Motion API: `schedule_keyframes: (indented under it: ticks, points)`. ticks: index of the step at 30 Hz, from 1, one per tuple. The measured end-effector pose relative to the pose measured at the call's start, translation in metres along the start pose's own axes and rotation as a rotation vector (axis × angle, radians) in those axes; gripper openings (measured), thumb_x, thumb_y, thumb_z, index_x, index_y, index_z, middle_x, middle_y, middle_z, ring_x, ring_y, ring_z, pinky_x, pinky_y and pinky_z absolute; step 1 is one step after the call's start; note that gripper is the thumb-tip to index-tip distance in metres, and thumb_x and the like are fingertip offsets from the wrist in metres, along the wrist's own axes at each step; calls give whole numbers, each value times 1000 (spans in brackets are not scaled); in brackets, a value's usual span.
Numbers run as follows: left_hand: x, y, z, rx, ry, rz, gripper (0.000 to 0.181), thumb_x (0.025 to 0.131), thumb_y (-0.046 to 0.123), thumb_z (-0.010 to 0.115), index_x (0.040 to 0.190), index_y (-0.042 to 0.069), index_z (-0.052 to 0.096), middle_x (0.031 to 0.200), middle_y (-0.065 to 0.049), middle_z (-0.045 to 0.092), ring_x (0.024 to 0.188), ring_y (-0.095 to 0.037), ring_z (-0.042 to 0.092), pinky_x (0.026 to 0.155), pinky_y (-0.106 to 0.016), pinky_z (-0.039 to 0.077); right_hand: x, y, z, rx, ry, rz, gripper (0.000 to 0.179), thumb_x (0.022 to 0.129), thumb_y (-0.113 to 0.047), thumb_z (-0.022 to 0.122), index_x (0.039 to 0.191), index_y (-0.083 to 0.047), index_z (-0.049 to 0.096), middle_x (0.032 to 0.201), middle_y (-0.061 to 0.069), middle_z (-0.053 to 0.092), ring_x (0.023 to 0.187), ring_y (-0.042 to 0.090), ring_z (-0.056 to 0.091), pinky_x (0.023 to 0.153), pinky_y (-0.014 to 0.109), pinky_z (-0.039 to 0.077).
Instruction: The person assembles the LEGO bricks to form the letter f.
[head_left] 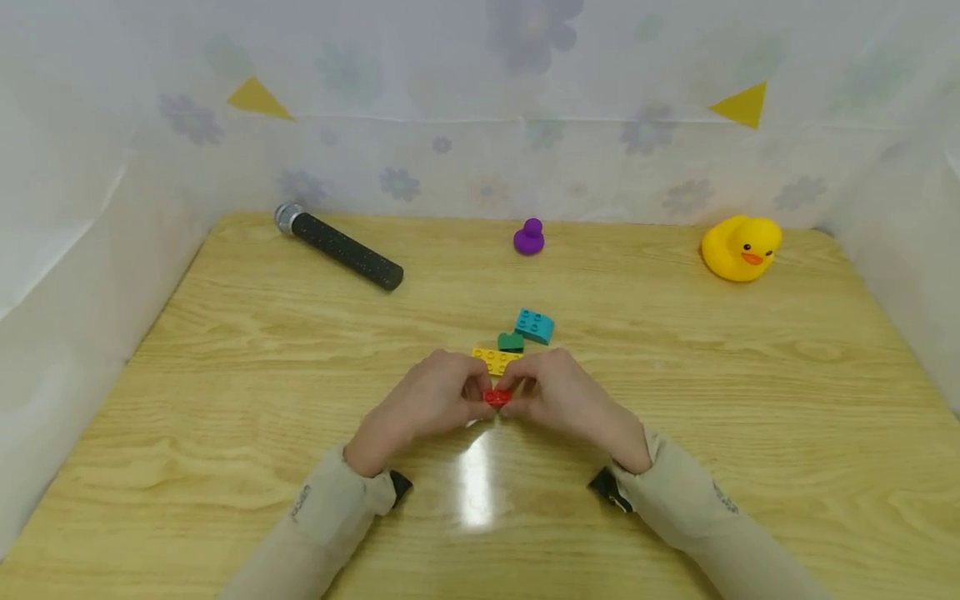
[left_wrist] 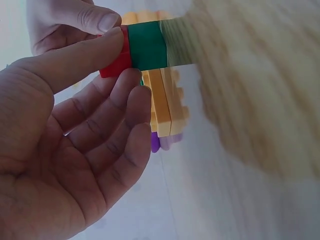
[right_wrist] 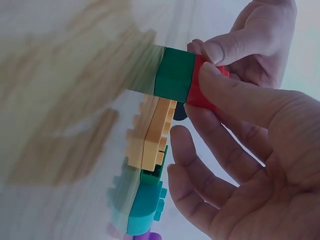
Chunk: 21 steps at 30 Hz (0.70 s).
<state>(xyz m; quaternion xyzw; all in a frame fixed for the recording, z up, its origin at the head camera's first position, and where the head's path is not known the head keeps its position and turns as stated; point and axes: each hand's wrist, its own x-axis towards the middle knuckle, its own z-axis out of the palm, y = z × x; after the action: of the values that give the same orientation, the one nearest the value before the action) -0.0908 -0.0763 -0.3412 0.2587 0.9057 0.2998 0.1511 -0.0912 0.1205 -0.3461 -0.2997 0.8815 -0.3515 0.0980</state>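
Both hands meet at a small red toy brick (head_left: 497, 397) near the table's middle. The left hand (head_left: 435, 396) pinches it from the left, thumb on its near side. From the other side the right hand (head_left: 562, 396) pinches the same brick. Under the red brick sits a green brick (left_wrist: 148, 45), close against the tabletop in both wrist views; the head view hides it. The remaining fingers of each hand are loosely bent. Just beyond the hands lies a yellow brick (head_left: 491, 360), studs up and partly covered by the right fingers.
Behind the yellow brick are another green piece (head_left: 511, 342) and a teal brick (head_left: 534, 326) with a rounded end. Farther back lie a black microphone (head_left: 345, 250), a small purple toy (head_left: 529, 238) and a yellow rubber duck (head_left: 738, 250). White curtains (head_left: 465, 158) enclose the wooden table (head_left: 225, 400).
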Motion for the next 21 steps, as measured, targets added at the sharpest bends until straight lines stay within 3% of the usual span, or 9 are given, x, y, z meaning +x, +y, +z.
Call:
schedule_keyframes:
  ticks: [5,12,16,21]
  points:
    - [-1,-1,-2,21,-9,2,14,81,22,78,79,17,65,71,11,60,64,-5,54,61,-25,46,1,-1,-1,1,-20,3,12,77,-9,80,86,-12,72,80,-6,68,68,5,57,61,22,49]
    - [-2,-3,-2,34,12,-4,16,81,25,78,81,16,65,74,9,62,66,-6,55,61,-26,47,1,2,-1,-103,-97,-35,16,80,-19,79,90,-12,69,81,-7,65,71,8,56,67,24,47]
    - [-2,-3,-2,39,8,-8,15,82,25,77,87,14,67,76,8,63,67,-6,56,62,-25,47,1,3,-1,-104,-113,-28,17,80,-21,79,87,-13,67,78,-8,63,69,8,54,66,25,46]
    - [-3,-4,-3,61,9,-2,16,83,25,76,82,15,64,74,8,60,64,-7,53,59,-25,44,0,2,-1,-111,-121,-7,20,79,-27,80,80,-15,64,69,-10,55,62,6,46,59,23,41]
